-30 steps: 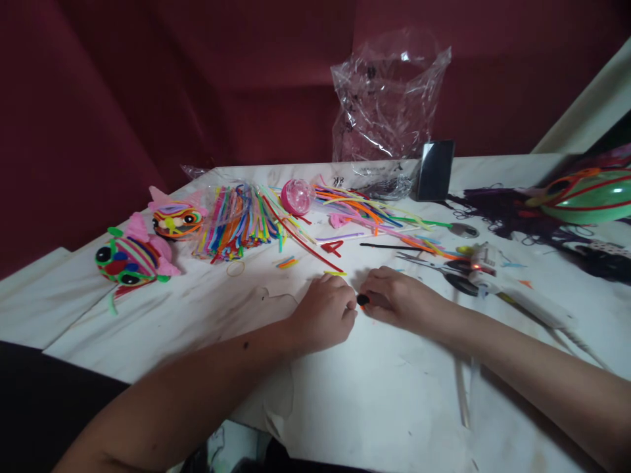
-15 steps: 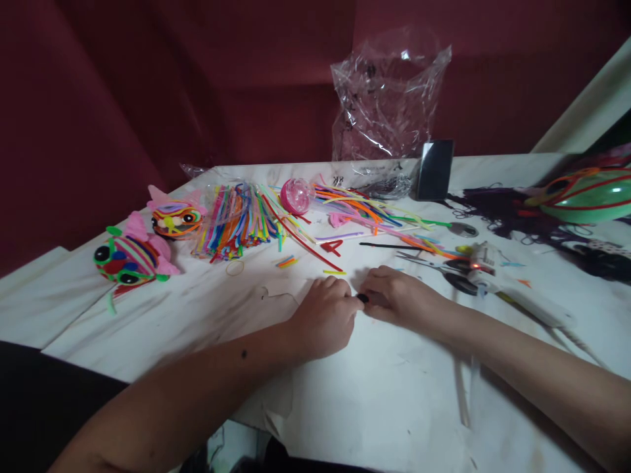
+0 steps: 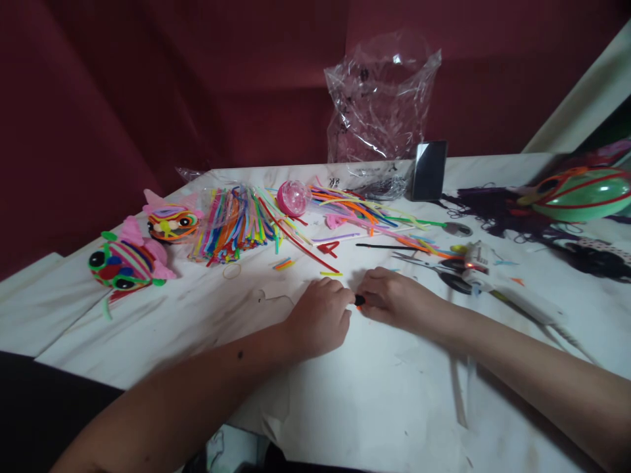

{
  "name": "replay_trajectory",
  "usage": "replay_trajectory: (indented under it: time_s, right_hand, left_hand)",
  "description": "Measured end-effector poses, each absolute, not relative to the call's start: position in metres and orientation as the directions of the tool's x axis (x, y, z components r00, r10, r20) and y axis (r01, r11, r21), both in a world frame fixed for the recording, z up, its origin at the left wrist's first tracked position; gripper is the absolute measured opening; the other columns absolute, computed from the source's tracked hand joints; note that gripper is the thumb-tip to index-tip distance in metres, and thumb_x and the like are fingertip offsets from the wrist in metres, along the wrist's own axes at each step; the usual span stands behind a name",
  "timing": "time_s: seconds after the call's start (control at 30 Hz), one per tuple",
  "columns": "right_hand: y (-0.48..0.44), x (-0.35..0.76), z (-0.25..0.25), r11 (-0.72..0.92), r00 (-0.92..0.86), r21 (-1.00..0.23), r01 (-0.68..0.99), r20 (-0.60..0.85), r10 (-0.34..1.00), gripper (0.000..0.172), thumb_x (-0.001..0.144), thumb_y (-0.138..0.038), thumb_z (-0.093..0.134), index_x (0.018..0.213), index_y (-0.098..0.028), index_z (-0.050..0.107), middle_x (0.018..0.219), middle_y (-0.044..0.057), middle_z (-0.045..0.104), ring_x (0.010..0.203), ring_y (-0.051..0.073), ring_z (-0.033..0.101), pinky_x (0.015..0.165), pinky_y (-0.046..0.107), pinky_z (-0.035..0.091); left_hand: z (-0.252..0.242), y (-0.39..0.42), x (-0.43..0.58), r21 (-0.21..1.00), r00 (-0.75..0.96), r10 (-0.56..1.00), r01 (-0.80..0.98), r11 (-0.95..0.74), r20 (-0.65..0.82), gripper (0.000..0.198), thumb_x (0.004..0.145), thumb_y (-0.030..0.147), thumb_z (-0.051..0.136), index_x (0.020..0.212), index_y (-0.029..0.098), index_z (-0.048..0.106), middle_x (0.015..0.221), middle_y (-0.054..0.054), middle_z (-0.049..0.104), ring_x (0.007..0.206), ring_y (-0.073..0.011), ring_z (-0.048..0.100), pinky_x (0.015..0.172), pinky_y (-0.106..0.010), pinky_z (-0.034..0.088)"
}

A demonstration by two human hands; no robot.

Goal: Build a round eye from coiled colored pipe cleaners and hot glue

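My left hand (image 3: 323, 316) and my right hand (image 3: 389, 294) meet low over the middle of the table, fingers curled and closed. Between their fingertips is a small dark black piece (image 3: 359, 300), mostly covered by the fingers; its kind cannot be made out. A speck of orange shows beside it at my right fingers. Just beyond the hands lie a short yellow pipe cleaner piece (image 3: 331, 273), a bent red pipe cleaner (image 3: 328, 248) and a straight black pipe cleaner (image 3: 387, 246). Scissors (image 3: 428, 265) rest past my right wrist.
A glue gun (image 3: 522, 299) with a lit red light lies at right. Bundled pipe cleaners (image 3: 236, 226) and two colourful fish figures (image 3: 131, 263) stand at left. Behind are a pink clear ball (image 3: 294, 198), a plastic bag (image 3: 384, 105) and a dark screen (image 3: 428, 171). A green balloon (image 3: 586, 196) is far right.
The whole view has shifted slightly. Both hands stay together around the black piece, which has turned a little, and the orange speck now shows beside it.
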State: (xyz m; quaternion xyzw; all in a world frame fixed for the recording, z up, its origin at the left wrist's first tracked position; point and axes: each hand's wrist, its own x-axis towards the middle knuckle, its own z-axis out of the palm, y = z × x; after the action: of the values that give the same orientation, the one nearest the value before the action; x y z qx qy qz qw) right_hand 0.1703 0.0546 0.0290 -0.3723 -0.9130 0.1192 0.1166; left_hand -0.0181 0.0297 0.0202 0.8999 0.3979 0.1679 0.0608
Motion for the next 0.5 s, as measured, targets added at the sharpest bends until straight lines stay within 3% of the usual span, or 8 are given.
replay_trajectory:
  time_s: [0.5]
  right_hand:
    - [0.0537,0.1695,0.0286,0.705,-0.696,-0.285,0.649,0.150,0.702,0.007,0.077,-0.016,0.052,0.077,-0.018,0.059,0.078,0.006,0.057,0.076,0.019,0.053,0.065,0.030,0.043]
  left_hand:
    - [0.0192,0.0307,-0.0177,0.288,0.589,0.760,0.704,-0.649,0.275,0.011,0.075,0.011,0.047,0.080,0.016,0.056,0.082,-0.006,0.060,0.083,-0.0203,0.053,0.076,-0.033,0.043]
